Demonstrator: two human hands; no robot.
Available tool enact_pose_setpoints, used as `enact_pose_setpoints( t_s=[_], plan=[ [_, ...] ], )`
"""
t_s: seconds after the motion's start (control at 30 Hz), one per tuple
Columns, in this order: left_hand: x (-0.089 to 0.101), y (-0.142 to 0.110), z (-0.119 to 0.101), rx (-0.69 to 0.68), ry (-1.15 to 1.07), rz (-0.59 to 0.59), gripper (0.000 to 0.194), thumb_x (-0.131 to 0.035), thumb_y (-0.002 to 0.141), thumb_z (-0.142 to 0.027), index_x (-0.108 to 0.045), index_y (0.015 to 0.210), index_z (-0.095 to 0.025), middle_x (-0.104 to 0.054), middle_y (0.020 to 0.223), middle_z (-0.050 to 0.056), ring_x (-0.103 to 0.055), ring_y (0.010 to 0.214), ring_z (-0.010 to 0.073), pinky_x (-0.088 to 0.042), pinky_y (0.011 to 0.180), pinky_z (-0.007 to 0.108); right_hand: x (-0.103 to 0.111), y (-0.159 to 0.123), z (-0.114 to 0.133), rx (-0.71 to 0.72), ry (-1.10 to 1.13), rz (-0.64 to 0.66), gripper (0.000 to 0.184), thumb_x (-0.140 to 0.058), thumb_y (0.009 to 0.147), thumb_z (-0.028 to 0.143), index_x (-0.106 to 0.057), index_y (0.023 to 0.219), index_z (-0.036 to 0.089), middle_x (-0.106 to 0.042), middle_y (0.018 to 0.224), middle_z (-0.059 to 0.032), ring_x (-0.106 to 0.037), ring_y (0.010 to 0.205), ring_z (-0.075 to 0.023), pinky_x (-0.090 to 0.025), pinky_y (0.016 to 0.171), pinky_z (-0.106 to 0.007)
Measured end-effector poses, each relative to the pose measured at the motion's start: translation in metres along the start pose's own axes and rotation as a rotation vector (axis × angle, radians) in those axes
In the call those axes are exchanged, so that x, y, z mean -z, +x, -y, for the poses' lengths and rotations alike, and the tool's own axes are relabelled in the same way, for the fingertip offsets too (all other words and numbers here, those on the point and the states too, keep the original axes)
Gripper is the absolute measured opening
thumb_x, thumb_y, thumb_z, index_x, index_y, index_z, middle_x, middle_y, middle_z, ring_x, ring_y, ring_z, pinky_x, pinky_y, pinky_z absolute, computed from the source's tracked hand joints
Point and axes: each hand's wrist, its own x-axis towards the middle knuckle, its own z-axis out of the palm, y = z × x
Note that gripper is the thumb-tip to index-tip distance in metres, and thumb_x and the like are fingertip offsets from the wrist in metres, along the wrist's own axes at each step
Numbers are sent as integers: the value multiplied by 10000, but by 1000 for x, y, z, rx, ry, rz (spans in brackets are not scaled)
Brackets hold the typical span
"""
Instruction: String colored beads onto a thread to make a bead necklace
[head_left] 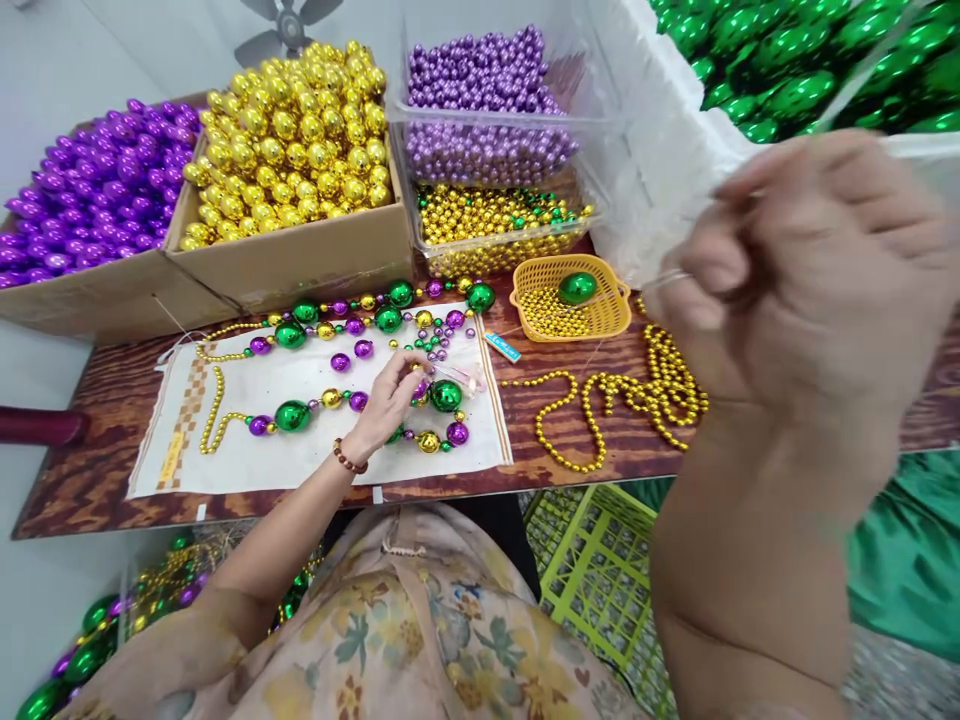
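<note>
My left hand [394,395], wearing a brown bead bracelet, is low over the white cloth. Its fingers are closed at a strand of beads [292,415] in green, purple and gold. Beside its fingertips lies a small clear, pinkish item [459,377] that I cannot make out. My right hand [814,260] is raised close to the camera, closed and blurred. A thin pale thread [670,280] shows at its fingers. Another bead strand [352,325] runs along the cloth's far side, with two loose purple balls [352,355] and several small beads [435,340] nearby.
Boxes of purple balls [112,190] and gold balls [292,140] stand behind, beside clear bins of small beads [487,150]. An orange basket [525,325] holds gold beads and a green ball. Gold bead chain [660,385] lies right. A foam box [645,150] holds green ornaments.
</note>
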Motion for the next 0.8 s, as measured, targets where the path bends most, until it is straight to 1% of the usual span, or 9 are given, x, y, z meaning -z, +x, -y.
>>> enact_pose_setpoints(
  t_s=[0.1,0.2,0.3,0.4,0.5,0.57,0.63,0.7,0.8],
  plan=[
    [12,-11,17,44,19,-90,153,-430,985,-301,-541,1040,-210,-633,1091,65,-595,1002,176,-484,884,299,-23,-7,-2,-119,68,217,165,-800,831,281,-726,933,174,-612,617,48,-592,481,-103,-484,370,-210],
    [26,-17,33,56,103,-146,152,-417,987,-284,-537,1038,-205,-626,1054,57,-584,917,162,-482,846,289,-36,-12,-10,-130,26,282,167,-757,876,326,-717,889,164,-671,650,34,-659,501,-121,-535,409,-219],
    [36,-22,43,22,317,-168,121,-467,974,-279,-559,986,-202,-623,1002,54,-571,926,181,-465,869,313,-44,-13,-22,-62,-72,272,229,-705,922,382,-679,848,167,-668,618,36,-657,486,-105,-494,398,-183],
    [40,-26,49,-17,522,-149,111,-484,976,-266,-572,960,-201,-624,990,65,-569,970,207,-450,905,339,-51,-14,-32,-8,-134,263,257,-689,933,411,-667,850,168,-620,566,57,-590,437,-65,-435,377,-158],
    [38,-29,53,-12,580,-105,113,-462,986,-235,-568,975,-198,-620,974,66,-580,933,204,-462,872,332,-57,-17,-37,-8,-130,284,256,-710,917,405,-679,840,163,-569,534,69,-519,402,-50,-397,356,-165],
    [35,-31,53,2,582,-80,110,-450,982,-202,-560,979,-196,-617,951,61,-589,916,202,-468,861,329,-61,-19,-40,-27,-111,281,225,-699,929,369,-685,841,162,-572,542,63,-515,402,-55,-394,353,-175],
    [32,-33,51,15,598,-48,118,-440,983,-187,-557,986,-195,-615,958,62,-597,917,203,-472,857,327,-64,-20,-42,-20,-78,251,175,-672,950,316,-693,859,168,-590,564,56,-522,412,-61,-401,357,-181],
    [31,-34,47,29,639,-14,121,-439,990,-201,-560,994,-199,-614,997,68,-606,930,205,-477,849,320,-67,-21,-43,37,-29,196,142,-671,949,280,-703,854,179,-585,574,55,-508,418,-58,-388,352,-178],
    [33,-35,42,68,740,-9,122,-445,1005,-244,-560,991,-205,-616,1032,75,-618,927,209,-480,810,311,-73,-21,-44,107,20,59,156,-746,888,292,-697,778,194,-624,676,31,-455,419,-46,-306,305,-189]
  ],
)
